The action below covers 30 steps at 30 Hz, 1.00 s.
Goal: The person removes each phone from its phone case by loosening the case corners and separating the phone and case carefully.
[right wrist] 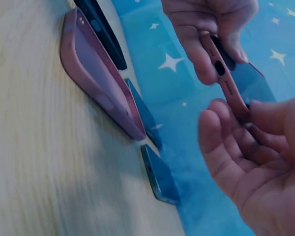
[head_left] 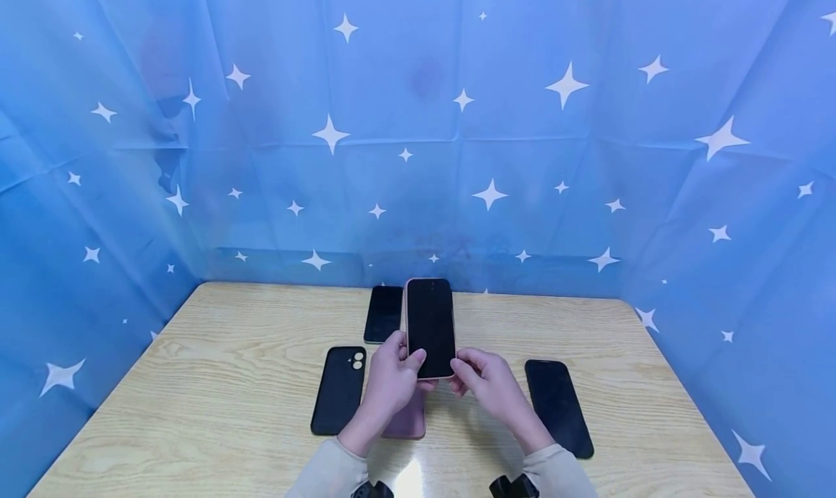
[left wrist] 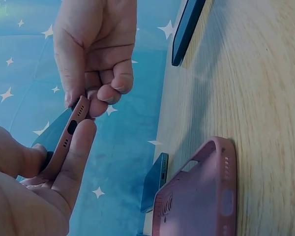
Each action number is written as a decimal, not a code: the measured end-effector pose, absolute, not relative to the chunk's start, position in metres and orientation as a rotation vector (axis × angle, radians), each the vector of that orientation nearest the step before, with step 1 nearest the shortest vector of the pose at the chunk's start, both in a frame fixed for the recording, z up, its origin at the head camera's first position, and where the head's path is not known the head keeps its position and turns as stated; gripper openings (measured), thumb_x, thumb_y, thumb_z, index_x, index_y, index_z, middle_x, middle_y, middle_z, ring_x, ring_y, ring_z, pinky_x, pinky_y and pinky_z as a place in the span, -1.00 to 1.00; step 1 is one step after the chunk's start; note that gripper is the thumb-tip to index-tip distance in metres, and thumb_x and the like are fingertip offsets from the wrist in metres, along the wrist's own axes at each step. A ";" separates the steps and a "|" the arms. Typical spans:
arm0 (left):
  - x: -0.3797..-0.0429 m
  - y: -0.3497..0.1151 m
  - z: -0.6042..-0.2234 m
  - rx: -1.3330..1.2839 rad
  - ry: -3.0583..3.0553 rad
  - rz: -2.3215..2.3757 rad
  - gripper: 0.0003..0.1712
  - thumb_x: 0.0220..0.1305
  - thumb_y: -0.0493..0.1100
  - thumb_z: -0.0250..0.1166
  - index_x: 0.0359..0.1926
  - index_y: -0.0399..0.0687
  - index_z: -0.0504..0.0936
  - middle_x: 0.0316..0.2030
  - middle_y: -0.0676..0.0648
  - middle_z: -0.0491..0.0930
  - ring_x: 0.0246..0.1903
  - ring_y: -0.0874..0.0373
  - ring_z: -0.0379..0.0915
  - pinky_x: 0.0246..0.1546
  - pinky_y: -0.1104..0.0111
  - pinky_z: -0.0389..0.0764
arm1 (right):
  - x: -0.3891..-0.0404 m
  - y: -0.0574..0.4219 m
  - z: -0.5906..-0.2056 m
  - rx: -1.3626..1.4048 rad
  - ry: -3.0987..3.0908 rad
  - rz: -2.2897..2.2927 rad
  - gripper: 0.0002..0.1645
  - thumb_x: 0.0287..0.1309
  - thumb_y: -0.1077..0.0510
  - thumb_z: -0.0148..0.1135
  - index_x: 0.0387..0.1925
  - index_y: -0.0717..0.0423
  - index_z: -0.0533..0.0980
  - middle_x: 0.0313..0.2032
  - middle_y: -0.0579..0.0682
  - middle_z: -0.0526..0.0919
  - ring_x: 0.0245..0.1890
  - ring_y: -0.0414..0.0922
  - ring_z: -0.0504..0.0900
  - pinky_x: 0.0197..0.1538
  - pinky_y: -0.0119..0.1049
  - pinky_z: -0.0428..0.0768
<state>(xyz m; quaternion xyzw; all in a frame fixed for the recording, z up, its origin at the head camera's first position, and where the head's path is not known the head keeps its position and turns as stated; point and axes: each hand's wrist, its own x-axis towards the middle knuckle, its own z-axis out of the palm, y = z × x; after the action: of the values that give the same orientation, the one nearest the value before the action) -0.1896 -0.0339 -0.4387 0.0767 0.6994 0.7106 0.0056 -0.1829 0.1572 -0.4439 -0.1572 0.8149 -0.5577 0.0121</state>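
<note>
A phone (head_left: 431, 324) with a dark screen sits in a pink phone case, held up over the table. My left hand (head_left: 393, 374) grips its lower left corner, thumb on the front and fingers behind. At the lower right corner, my right hand (head_left: 490, 383) pinches the case edge between thumb and fingers. The wrist views show the case's bottom edge (left wrist: 71, 129) with its port opening and speaker holes. Below my left hand lies a second pink phone case (left wrist: 196, 196), its hollow side up, partly hidden in the head view by that hand and forearm.
Left of my left forearm lies a black phone case (head_left: 338, 390). One dark phone (head_left: 384, 313) lies near the table's back edge, another dark phone (head_left: 559, 408) right of my right forearm. A starred blue curtain (head_left: 418, 120) hangs behind the wooden table (head_left: 196, 382).
</note>
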 end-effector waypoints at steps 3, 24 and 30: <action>-0.189 -0.033 -0.437 0.238 2.188 2.230 -0.84 0.48 -0.45 0.14 0.00 -0.48 0.44 -0.17 -0.47 0.69 -0.41 -0.35 0.72 -0.49 0.18 0.82 | -0.181 0.154 -0.445 -0.374 2.455 -1.872 -0.72 0.53 0.23 0.10 -0.17 0.45 0.57 -0.44 0.12 0.68 -0.47 -0.15 0.67 -0.29 -0.30 0.76; -0.188 -0.033 -0.435 0.264 2.124 2.284 -0.87 0.47 -0.48 0.12 -0.02 -0.48 0.47 -0.14 -0.46 0.70 -0.34 -0.24 0.75 -0.46 0.10 0.82 | -0.175 0.137 -0.455 -0.073 1.999 -2.389 -0.67 0.51 0.38 -0.05 -0.02 0.69 0.47 -0.47 0.05 0.63 -0.46 -0.11 0.62 -0.30 -0.31 0.71; -0.188 -0.033 -0.432 0.288 1.981 2.324 -0.81 0.52 -0.45 0.07 0.07 -0.48 0.45 -0.12 -0.42 0.70 -0.29 -0.10 0.75 -0.37 0.08 0.84 | -0.177 0.141 -0.455 -0.068 1.923 -2.398 -0.68 0.55 0.35 -0.11 -0.02 0.49 0.54 -0.43 -0.01 0.63 -0.46 -0.11 0.59 -0.29 -0.30 0.68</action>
<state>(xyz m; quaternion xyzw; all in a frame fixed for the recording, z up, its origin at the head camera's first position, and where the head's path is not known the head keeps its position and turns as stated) -0.1876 -0.0327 -0.4322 0.0940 0.6454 0.7572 0.0374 -0.1770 0.1406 -0.4545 -0.0222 0.6250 -0.7796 0.0334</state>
